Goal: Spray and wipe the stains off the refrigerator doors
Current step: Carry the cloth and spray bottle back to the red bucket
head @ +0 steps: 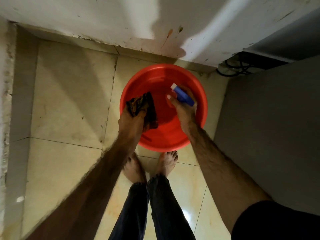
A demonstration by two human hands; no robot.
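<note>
A red plastic basin (155,75) stands on the tiled floor just beyond my bare feet. Over its left side, my left hand (131,120) grips a dark brown cloth (145,108) that hangs partly inside the basin. Over its right side, my right hand (185,110) holds a spray bottle (183,95) with a blue head and white nozzle; the bottle's body is hidden by my fingers. The grey refrigerator side (270,122) fills the right of the view, close to my right forearm.
A stained white wall (103,19) runs across the top, meeting the beige floor tiles (69,101). Black cables (232,66) lie coiled behind the refrigerator at the upper right. A wall edge (7,101) borders the left.
</note>
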